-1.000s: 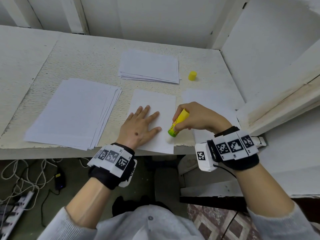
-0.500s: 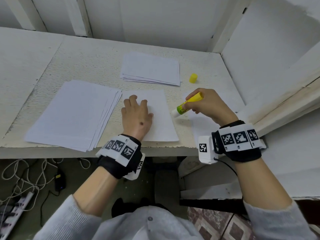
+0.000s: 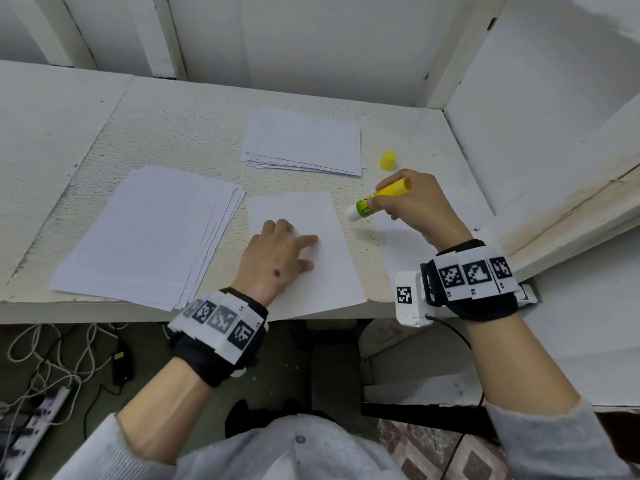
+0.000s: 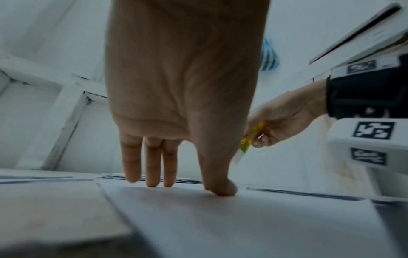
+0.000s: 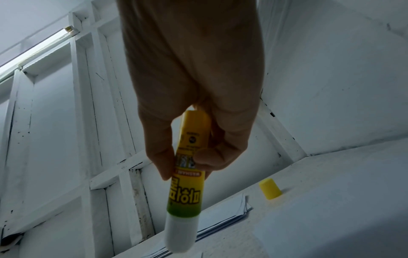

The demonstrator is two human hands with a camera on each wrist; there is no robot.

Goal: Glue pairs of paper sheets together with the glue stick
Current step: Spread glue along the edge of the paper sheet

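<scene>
A single white sheet (image 3: pixel 311 216) lies at the desk's front centre. My left hand (image 3: pixel 277 251) rests on it with straight fingers (image 4: pixel 152 167), thumb pressing the paper (image 4: pixel 243 227). My right hand (image 3: pixel 412 206) grips an uncapped yellow-green glue stick (image 3: pixel 377 199), held above the desk just right of that sheet, white tip pointing left and down (image 5: pixel 187 183). Another white sheet (image 3: pixel 398 247) lies under the right hand. The yellow cap (image 3: pixel 388 160) stands behind it, also visible as the cap (image 5: pixel 270 189) in the right wrist view.
A large paper stack (image 3: pixel 145 233) lies at the left and a smaller paper stack (image 3: pixel 304 143) at the back centre. A white wall panel (image 3: pixel 540 133) and a sloping board (image 3: pixel 571 216) close the right side. Cables and a power strip (image 3: pixel 41 414) lie on the floor below.
My right hand lifted the glue stick off the sheet's near edge and carried it back and right. My left hand slid up the sheet and turned it.
</scene>
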